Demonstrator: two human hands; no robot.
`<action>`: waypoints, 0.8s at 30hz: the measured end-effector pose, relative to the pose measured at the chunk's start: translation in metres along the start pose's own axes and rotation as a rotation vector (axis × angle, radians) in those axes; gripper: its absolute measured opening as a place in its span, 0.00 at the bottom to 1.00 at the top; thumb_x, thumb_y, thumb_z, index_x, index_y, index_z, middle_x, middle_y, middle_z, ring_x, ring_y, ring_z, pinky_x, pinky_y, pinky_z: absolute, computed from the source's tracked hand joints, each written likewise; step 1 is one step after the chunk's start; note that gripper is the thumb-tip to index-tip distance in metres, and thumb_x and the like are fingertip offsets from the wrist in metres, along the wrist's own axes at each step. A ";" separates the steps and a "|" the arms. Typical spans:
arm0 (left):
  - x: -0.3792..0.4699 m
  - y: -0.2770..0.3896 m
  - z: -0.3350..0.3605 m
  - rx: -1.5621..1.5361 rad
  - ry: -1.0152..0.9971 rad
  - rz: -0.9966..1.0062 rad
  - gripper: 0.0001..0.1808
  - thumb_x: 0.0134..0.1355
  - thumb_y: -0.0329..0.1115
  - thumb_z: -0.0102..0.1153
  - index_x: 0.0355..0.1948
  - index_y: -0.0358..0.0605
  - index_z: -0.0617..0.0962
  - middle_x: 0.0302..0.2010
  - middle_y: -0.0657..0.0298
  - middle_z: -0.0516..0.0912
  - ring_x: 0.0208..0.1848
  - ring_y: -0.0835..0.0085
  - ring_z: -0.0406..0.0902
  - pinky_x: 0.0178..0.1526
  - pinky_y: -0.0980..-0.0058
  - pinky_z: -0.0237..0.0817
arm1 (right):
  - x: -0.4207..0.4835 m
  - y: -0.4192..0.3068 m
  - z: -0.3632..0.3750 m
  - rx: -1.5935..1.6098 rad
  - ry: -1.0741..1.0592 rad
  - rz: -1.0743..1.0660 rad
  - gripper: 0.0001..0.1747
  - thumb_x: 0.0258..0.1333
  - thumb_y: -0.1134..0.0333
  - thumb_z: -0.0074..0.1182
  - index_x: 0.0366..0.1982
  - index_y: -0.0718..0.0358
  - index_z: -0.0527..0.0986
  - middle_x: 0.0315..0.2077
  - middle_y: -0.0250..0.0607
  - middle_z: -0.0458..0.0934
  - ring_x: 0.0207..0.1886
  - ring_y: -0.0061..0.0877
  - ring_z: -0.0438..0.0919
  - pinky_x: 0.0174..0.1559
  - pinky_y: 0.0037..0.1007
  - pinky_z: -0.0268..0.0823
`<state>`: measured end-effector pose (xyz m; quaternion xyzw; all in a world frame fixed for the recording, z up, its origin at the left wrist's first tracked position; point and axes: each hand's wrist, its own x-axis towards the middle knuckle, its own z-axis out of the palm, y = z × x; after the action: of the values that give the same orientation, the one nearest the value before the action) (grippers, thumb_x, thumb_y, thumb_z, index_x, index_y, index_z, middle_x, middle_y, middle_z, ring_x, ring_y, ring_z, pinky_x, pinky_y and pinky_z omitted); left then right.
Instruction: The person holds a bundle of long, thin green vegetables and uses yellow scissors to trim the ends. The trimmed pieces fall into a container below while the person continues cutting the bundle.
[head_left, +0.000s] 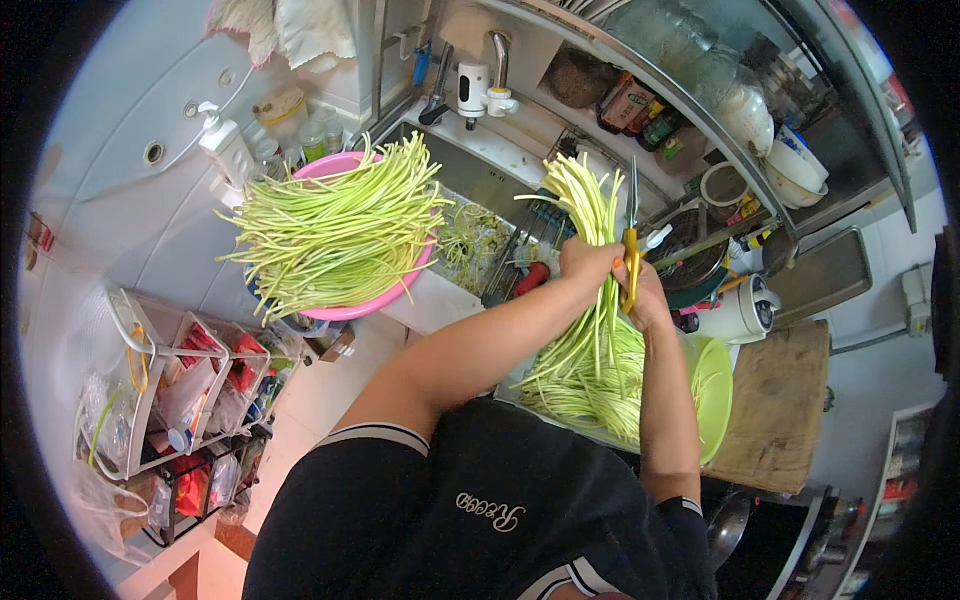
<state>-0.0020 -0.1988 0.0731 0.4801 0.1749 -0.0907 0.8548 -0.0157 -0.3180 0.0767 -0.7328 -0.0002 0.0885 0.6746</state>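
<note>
My left hand (587, 260) is closed around a bundle of pale green vegetable stems (589, 206), whose upper ends fan out above the fist while the rest hangs below. Right beside it, my right hand (646, 296) grips yellow-handled scissors (631, 274). Their blades point up, away from me, alongside the bundle, and look closed or nearly so. Below my hands lies a heap of the same stems (585, 390). To the left, a pink basin (367, 306) is piled high with more stems.
Behind is a steel sink (487, 176) with stem scraps (472, 247), under a faucet (499, 75). A green basin (716, 405) and a wooden cutting board (780, 412) stand at right. Overhead is a glass-fronted cabinet (675, 82). A rack of bins (187, 360) stands at lower left.
</note>
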 end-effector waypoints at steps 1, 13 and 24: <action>0.002 -0.001 -0.002 -0.043 -0.013 0.065 0.10 0.40 0.26 0.61 0.24 0.29 0.76 0.24 0.60 0.78 0.24 0.73 0.74 0.26 0.76 0.64 | 0.001 -0.001 0.005 0.020 0.029 -0.014 0.15 0.48 0.61 0.62 0.34 0.63 0.74 0.28 0.26 0.74 0.30 0.14 0.69 0.35 0.18 0.62; 0.015 0.039 -0.015 0.355 0.137 0.462 0.13 0.38 0.30 0.59 0.27 0.36 0.75 0.22 0.56 0.79 0.25 0.68 0.77 0.30 0.71 0.67 | -0.058 -0.017 0.001 0.146 0.290 -0.168 0.12 0.56 0.64 0.48 0.31 0.68 0.69 0.28 0.49 0.76 0.26 0.30 0.77 0.29 0.32 0.75; -0.030 0.112 0.016 0.783 -0.044 0.773 0.18 0.39 0.32 0.61 0.34 0.39 0.73 0.29 0.47 0.79 0.34 0.47 0.76 0.38 0.59 0.67 | -0.129 -0.066 0.008 0.000 0.074 -0.212 0.15 0.45 0.63 0.58 0.23 0.63 0.65 0.22 0.33 0.66 0.22 0.19 0.68 0.23 0.22 0.64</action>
<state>0.0103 -0.1546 0.1804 0.7894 -0.0787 0.1617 0.5870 -0.1355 -0.3200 0.1582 -0.7314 -0.0529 -0.0107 0.6798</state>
